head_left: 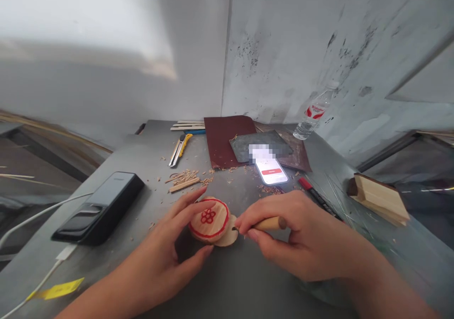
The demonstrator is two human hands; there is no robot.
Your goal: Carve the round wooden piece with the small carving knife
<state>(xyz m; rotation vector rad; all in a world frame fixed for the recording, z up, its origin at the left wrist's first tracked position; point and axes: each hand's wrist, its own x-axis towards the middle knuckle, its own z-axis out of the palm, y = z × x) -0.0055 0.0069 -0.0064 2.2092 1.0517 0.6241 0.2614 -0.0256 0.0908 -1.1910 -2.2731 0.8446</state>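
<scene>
A round wooden disc (215, 225) with a painted red ring near its rim and a red flower in the middle lies on the grey table. My left hand (173, 243) grips it, with fingers over its left side and top and the thumb at the lower edge. A second, plain pale wooden piece (229, 235) shows from under its right side. In my right hand (294, 234) is a carving tool with a wooden handle (269, 224), pinched near its front end. Its tip is close to the plain piece; whether it touches cannot be made out.
Behind the disc lie wood shavings (187, 176), a yellow utility knife (180, 149), sandpaper sheets (223, 144) and a lit phone (271, 170). A black power bank (99, 210) with a white cable stands left. A red-capped marker (319, 198), wooden block (379, 198) and water bottle (314, 113) are right.
</scene>
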